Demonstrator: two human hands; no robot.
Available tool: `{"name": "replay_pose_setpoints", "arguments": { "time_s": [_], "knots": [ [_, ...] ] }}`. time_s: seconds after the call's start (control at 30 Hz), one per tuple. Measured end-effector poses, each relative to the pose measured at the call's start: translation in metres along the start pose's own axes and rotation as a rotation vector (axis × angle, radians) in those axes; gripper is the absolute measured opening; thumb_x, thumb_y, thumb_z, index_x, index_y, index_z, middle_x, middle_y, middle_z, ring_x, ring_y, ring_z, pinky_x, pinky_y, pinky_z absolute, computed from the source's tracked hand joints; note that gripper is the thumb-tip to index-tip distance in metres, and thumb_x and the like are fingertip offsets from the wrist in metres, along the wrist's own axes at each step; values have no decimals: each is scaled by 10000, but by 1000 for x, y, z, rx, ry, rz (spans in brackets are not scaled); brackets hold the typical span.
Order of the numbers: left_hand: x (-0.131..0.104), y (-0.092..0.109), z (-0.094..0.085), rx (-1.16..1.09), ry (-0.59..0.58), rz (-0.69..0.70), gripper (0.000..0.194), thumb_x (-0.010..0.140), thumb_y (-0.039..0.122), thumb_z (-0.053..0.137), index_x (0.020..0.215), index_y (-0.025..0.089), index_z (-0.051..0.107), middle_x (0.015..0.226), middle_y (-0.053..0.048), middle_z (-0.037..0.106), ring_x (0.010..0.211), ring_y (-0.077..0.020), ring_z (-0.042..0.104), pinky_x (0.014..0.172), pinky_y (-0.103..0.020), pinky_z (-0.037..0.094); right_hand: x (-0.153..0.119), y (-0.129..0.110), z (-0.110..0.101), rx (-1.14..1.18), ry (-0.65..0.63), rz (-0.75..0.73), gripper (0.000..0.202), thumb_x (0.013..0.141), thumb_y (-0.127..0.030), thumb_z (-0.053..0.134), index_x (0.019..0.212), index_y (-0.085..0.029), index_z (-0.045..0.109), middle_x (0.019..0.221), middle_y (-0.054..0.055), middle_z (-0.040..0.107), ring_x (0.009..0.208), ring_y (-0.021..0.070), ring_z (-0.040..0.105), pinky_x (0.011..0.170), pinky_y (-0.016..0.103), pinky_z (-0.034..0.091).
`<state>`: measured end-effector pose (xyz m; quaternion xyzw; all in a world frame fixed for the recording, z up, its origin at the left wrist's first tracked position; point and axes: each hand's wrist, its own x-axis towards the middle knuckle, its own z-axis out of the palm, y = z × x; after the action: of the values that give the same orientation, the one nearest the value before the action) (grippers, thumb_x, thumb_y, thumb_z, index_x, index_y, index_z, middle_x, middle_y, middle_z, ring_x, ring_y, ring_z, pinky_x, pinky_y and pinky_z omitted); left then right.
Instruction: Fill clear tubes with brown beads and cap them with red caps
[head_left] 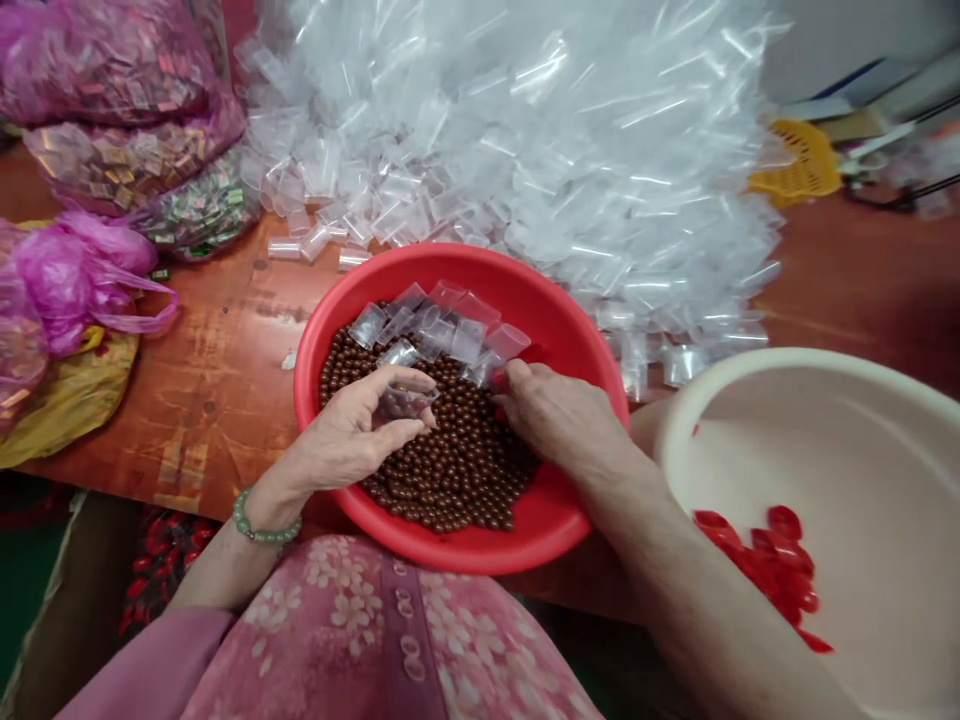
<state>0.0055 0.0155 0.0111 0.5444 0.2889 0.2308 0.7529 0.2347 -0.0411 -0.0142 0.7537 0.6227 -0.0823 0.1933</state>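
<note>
A red basin (577, 340) holds small round brown balls (457, 450) and several clear plastic tubes (469, 340) lying on top of them. Over the balls, my left hand (360, 430) is closed around a small clear plastic tube (405, 400), which seems to have a few brown balls inside. My right hand (562, 410) is at the right side of the basin, its fingers pinched. A bit of red (498, 380) shows at its fingertips and looks like a small red cap, partly hidden by the fingers.
A big heap of clear tubes (525, 140) lies behind the basin. A white tub (697, 400) at right contains red caps (780, 570). Plastic bags of small wrapped pieces (127, 160) and a yellow scoop (802, 165) sit on the table (232, 330). Below left are more red pieces (157, 560).
</note>
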Motion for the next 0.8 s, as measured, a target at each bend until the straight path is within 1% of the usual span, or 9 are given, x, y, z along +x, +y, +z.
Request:
{"name": "replay_pose_setpoints", "arguments": {
  "time_s": [0.13,0.2,0.3,0.37,0.47,0.53,0.6,0.7,0.8],
  "knots": [
    [2,-1,-4,-72,-2,4,285,794,146,645,1065,157,557,845,-1,623,791,-104,586,804,-266,459,2,-2,-3,-21,26,-16,250,915,-140,403,1105,-92,559,929,185,699,764,285,687,510,317,347],
    [1,-1,-5,-101,-7,-6,295,790,171,667,1065,156,560,848,-6,629,789,-109,597,785,-266,464,2,-2,-5,-24,46,-26,249,908,-131,413,1105,-93,561,902,178,706,762,281,692,509,315,348],
    [-5,1,-5,-152,-50,-3,297,809,217,678,1078,160,567,865,-16,638,789,-111,609,764,-260,471,-3,0,-7,-24,45,-20,240,924,-155,422,1103,-94,569,936,178,715,800,285,702,520,312,343],
    [-9,2,-3,-152,-75,-10,293,823,227,669,1091,161,571,872,-20,643,789,-112,613,765,-261,474,-8,1,-6,-15,36,-12,251,946,-213,432,1121,-95,567,974,183,716,824,295,705,533,313,348],
    [-12,4,1,-60,20,-17,249,813,213,671,1041,160,585,835,-13,641,788,-115,607,784,-264,474,-16,1,-3,-21,13,-53,316,934,-273,493,1189,-93,544,985,188,717,845,313,705,576,323,384],
    [-12,5,2,7,53,-13,221,815,217,666,1019,164,601,848,-17,648,805,-122,607,801,-270,474,-19,0,0,-42,-12,-100,301,909,-195,496,1186,-89,553,950,184,718,854,315,706,629,337,417],
    [-11,4,1,108,58,4,187,827,214,646,1008,168,631,880,-24,658,826,-130,607,805,-271,470,-20,0,3,-47,-22,-122,282,878,-92,457,1130,-95,585,914,175,715,840,301,706,660,343,435],
    [-10,2,-2,260,119,25,173,834,197,632,1001,170,667,889,-21,666,835,-135,602,784,-260,457,-22,2,4,-12,11,-115,298,856,-34,409,1063,-110,610,889,165,705,801,275,698,635,327,442],
    [-11,2,-3,324,128,13,200,839,193,628,1030,166,681,875,-21,666,800,-129,591,745,-250,451,-25,5,3,134,91,-125,227,870,-93,434,1026,-124,597,873,141,696,791,264,687,632,316,454]
  ]
}}
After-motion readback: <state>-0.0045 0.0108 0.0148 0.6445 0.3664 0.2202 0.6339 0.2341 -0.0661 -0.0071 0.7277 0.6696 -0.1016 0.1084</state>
